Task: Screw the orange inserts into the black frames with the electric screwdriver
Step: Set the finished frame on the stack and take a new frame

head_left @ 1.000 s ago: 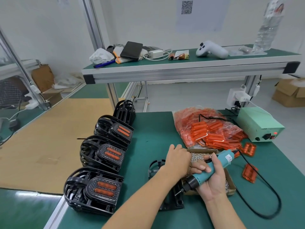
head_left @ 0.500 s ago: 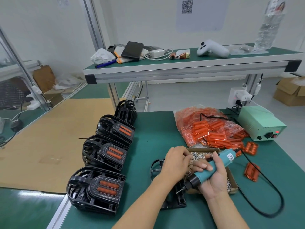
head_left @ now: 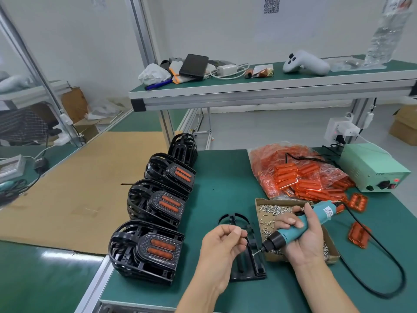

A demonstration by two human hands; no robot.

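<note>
My right hand (head_left: pixel 302 240) grips the teal electric screwdriver (head_left: pixel 295 229), its black tip pointing down-left at a black frame (head_left: pixel 250 260) lying on the green mat. My left hand (head_left: pixel 222 247) hovers over that frame with thumb and fingers pinched together just left of the bit; what it pinches is too small to make out. A cardboard tray of small silver screws (head_left: pixel 270 211) sits behind the screwdriver. Loose orange inserts (head_left: pixel 358 237) lie to the right.
Three stacks of black frames with orange inserts fitted (head_left: pixel 158 247) line the left of the mat. A bag of orange inserts (head_left: pixel 295 177) lies at the back, beside a green power supply (head_left: pixel 372 168). The screwdriver's black cable (head_left: pixel 388 263) loops at right. A shelf (head_left: pixel 270 86) spans overhead.
My left hand has drawn back from the screw tray to above the black frame, fingers now pinched. The screwdriver tip has dropped toward the frame.
</note>
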